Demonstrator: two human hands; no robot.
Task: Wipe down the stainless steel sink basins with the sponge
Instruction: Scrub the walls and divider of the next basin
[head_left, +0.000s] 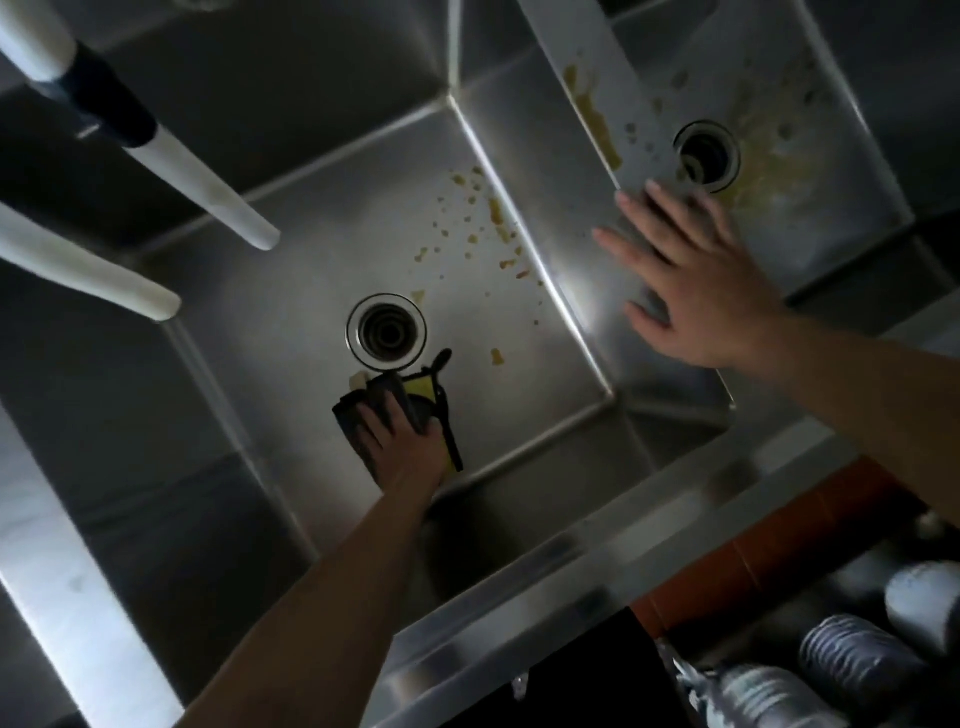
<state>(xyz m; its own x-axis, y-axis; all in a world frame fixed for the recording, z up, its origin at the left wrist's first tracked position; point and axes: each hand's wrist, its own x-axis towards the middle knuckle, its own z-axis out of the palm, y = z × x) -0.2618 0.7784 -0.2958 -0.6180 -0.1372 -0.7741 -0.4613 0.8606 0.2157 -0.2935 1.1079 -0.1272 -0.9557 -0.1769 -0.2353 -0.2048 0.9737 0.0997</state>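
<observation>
My left hand (408, 441) grips a dark sponge with a yellow side (387, 397) and presses it on the floor of the near basin (291, 270), just below its round drain (387, 330). A black cord trails from the sponge. Yellowish food specks (483, 228) lie scattered on that floor's far right part. My right hand (691, 280) is spread flat, fingers straight, over the divider (587, 130) between the basins. The far basin (831, 171) at upper right has its own drain (706, 156) and yellow smears around it and on the divider.
Two white faucet spouts (208, 187) (88, 270) jut in from the upper left above the near basin. The steel front rim (571, 571) runs across the lower right. Below it are a red-brown band (779, 540) and several blurred grey containers (857, 660).
</observation>
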